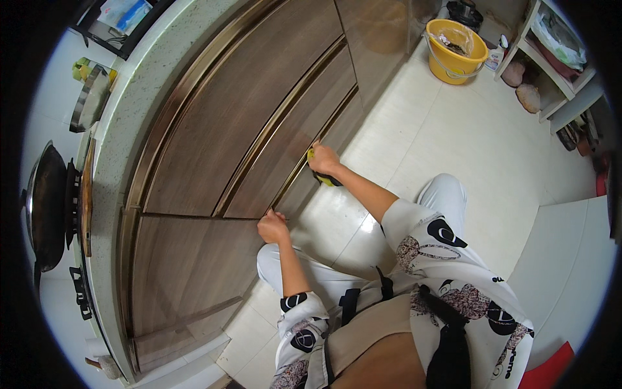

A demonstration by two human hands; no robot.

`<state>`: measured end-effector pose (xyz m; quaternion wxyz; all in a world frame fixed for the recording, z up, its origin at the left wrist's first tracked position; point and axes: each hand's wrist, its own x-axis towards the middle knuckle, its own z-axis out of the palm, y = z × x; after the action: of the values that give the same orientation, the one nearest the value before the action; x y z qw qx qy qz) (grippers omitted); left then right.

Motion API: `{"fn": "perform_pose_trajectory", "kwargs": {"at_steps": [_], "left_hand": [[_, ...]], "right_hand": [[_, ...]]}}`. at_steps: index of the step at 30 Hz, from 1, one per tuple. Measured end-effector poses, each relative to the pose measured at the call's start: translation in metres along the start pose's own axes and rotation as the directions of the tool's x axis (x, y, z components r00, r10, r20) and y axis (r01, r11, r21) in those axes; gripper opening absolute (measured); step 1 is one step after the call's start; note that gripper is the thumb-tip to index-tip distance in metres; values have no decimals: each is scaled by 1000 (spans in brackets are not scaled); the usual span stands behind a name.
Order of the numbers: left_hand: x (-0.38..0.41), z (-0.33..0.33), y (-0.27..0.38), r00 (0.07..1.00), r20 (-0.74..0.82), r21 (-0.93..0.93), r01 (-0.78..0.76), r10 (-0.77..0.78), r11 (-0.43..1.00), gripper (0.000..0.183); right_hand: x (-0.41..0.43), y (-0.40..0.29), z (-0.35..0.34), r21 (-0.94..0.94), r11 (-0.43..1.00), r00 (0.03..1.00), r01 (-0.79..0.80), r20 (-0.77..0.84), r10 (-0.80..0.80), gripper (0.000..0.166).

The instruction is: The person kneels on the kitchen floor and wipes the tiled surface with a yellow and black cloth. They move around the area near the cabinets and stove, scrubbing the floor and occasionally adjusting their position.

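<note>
My left hand (273,227) is at the lower corner of a wood-grain drawer front (291,136), with its fingers curled against the gold trim strip (296,176) along the bottom edge. Further along the same strip, my right hand (324,158) grips a yellow-green and black cloth (326,180), which hangs below the fist. The fingertips of both hands are partly hidden at the strip. A taller drawer front (248,107) lies above, and a cabinet door (194,272) adjoins on the left. The drawer looks closed.
A speckled countertop (109,194) runs above the cabinets, bearing a wok (48,209) and a metal bowl (92,99). On the tiled floor (413,131) stand a yellow bucket (444,68), a spray bottle (495,56) and a shelf unit (549,73). A pale panel (559,248) is at right.
</note>
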<state>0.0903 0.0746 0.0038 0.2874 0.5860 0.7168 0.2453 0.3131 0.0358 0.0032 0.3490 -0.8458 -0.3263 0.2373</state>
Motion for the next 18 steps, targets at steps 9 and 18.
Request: {"fn": "perform_pose_trajectory", "kwargs": {"at_steps": [9,18], "left_hand": [[-5,8,8,998,-57,66,30,-26,997,35],[2,-4,5,997,-10,-55,70,-71,996,37]], "right_hand": [[-1,9,13,-310,939,988,149,20,-151,94],[-6,38,-6,-457,857,971,239,88,-223,86]]}}
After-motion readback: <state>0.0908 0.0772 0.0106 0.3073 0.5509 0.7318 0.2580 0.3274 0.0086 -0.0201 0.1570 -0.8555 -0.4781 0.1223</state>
